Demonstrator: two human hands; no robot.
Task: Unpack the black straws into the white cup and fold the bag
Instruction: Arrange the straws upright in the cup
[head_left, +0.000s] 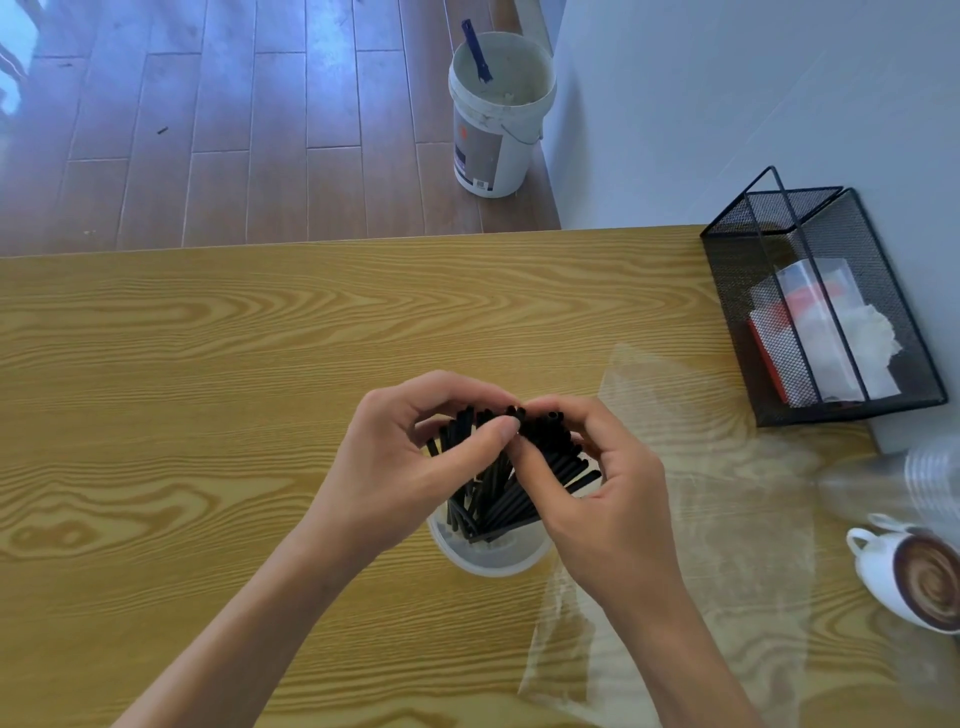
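Note:
Several black straws (498, 493) stand bunched in the white cup (488, 558) at the middle of the wooden table (208, 415). My left hand (410, 467) curls around the straws' upper ends from the left. My right hand (602, 488) closes on the upper ends from the right, its fingertips touching the tops. The clear plastic bag (691, 519) lies flat and empty on the table just right of the cup, partly under my right forearm.
A black mesh organiser (826, 312) holding papers stands at the table's far right against the wall. A coffee cup (914, 577) and a stack of clear cups (924, 467) sit at the right edge. On the floor beyond the table stands a white bucket (498, 114).

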